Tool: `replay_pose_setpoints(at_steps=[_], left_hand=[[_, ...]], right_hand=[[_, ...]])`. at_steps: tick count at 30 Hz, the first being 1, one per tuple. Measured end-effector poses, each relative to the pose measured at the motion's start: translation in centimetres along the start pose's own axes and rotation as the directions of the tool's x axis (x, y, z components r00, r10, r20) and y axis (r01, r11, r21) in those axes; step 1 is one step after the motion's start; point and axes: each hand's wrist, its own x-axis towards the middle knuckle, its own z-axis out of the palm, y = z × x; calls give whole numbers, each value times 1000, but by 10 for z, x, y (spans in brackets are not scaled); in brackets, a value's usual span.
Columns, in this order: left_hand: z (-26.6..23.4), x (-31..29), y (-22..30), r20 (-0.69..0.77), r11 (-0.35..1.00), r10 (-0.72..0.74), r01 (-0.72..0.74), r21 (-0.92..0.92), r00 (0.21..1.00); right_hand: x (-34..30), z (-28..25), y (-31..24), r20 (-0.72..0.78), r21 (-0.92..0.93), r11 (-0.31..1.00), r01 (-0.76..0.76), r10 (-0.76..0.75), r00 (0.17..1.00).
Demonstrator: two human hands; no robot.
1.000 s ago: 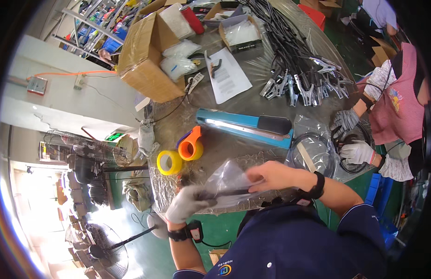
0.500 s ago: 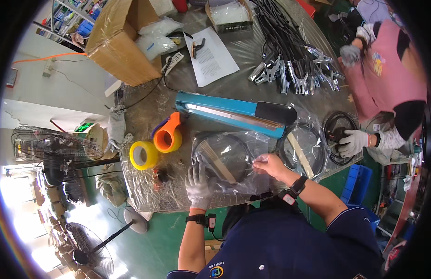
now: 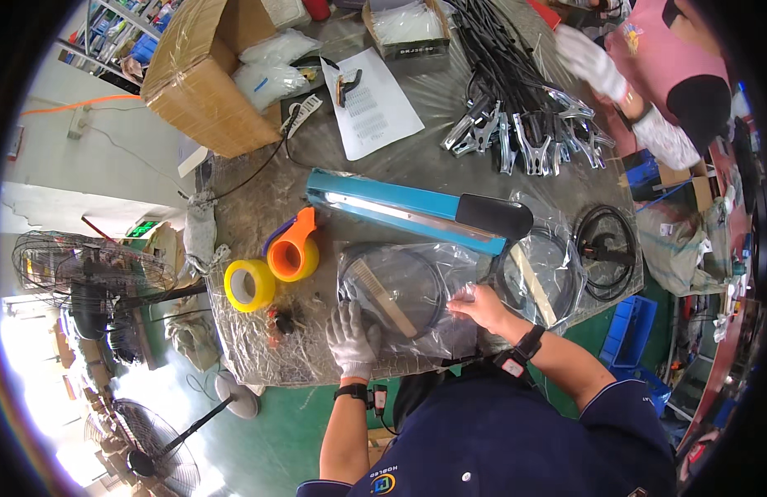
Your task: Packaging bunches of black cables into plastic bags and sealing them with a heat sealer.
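Note:
My left hand, in a pale glove, lies flat with its fingers stretched on the left edge of a clear plastic bag. A coiled black cable and a long, flat beige strip are inside that bag. At its right edge, my bare right hand pinches the plastic between thumb and fingers. Just beyond the bag is a blue bag sealer with a black handle end. To the right lies a second clear bag, also holding coiled cable and a beige strip.
Left are an orange tape dispenser and a yellow tape roll. A coiled cable lies right. Black cables with metal clamps, a paper sheet and a cardboard box lie farther back. A co-worker's gloved hand is back right.
The co-worker's gloved hand has left the coiled cable at the right, and that arm now reaches toward the clamp cables. My hands stay at the bag's two edges, barely shifted.

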Motion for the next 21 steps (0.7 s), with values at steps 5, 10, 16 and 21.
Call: replay_pose_setpoints(at_steps=[5, 10, 16, 21], left_hand=[[-3, 0, -1, -21, 1000, 14, -14, 14, 1000], [-54, 25, 50, 114, 988, 46, -28, -150, 992], [-54, 46, 126, 333, 871, 116, 65, -487, 936], [-54, 50, 118, 396, 854, 108, 119, -506, 912]], right_hand=[[-1, 5, -11, -3, -85, 996, 41, -42, 999], [-4, 4, -19, 52, 27, 998, -48, 47, 998], [-12, 4, -31, 133, -118, 992, 40, -24, 991], [-7, 9, -28, 92, -287, 955, 76, -52, 994]])
